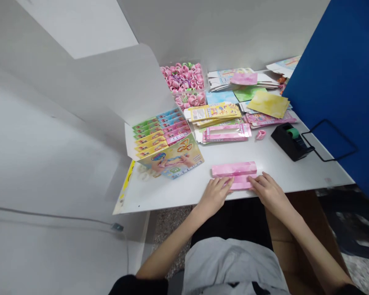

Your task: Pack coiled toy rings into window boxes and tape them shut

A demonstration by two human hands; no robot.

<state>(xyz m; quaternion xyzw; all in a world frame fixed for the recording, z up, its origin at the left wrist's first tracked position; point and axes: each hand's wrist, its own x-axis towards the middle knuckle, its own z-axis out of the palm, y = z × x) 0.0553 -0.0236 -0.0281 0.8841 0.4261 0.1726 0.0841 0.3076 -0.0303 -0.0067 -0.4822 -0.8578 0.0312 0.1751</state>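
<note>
A pink patterned card [233,169] with lengthwise folds lies at the table's front edge, its far flap tilted up. My left hand [215,194] grips the card's left end, thumb and fingers closed at its near side. At the other end my right hand [269,191] holds the card the same way, its fingertips on the near strip. Beyond the card lies a flat pink box with a window [226,132]. A small pink coiled ring [260,134] sits to the right of that box.
At left stands an open display carton [175,160] with rows of coloured boxes. Clear bins of pink and green rings [184,78] are at the back. Stacked yellow boxes [215,111] and coloured cards [269,103] lie behind. A black tape dispenser [290,141] stands right, beside a blue panel [335,90].
</note>
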